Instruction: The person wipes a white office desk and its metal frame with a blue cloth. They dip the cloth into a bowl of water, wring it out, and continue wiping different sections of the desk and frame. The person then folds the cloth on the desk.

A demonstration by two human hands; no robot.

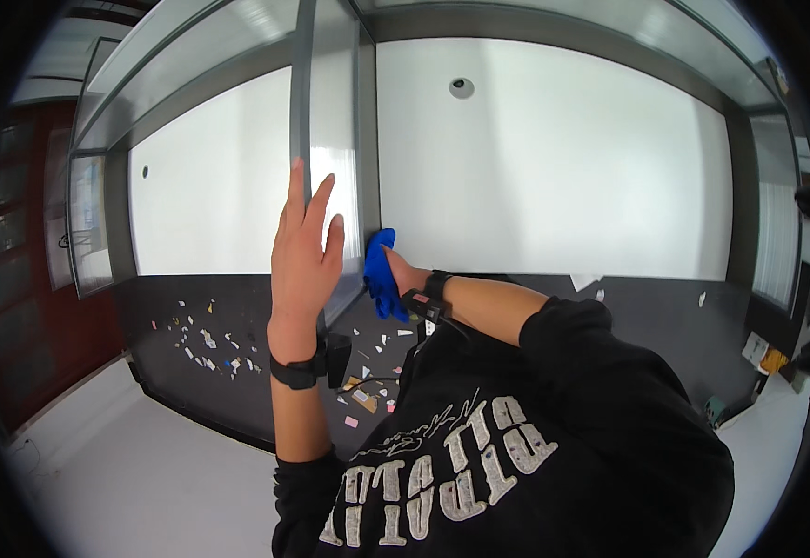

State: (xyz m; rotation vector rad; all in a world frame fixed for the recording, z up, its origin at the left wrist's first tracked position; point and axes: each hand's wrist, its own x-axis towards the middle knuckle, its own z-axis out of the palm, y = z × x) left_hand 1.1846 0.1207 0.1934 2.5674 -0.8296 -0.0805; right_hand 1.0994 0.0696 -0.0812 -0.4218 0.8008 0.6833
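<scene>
My left hand (307, 258), its fingers apart and holding nothing, is over the grey frame of an upright partition (300, 104) with a clear panel. Whether the fingers touch the frame cannot be told. To its right, my right hand (405, 272) grips a blue cloth (379, 268) at the near lower end of the partition, beside the panel. The cloth hides most of the fingers. Both wrists bear black straps with small devices. White desktops (551, 167) lie on both sides of the partition, each with a round cable hole.
Paper scraps (209, 338) litter the dark floor (167, 307) at left, and more scraps lie around a brown piece (361, 395) near my body. Panels border the desks at the back and sides. A red-brown cabinet (35, 279) stands at far left.
</scene>
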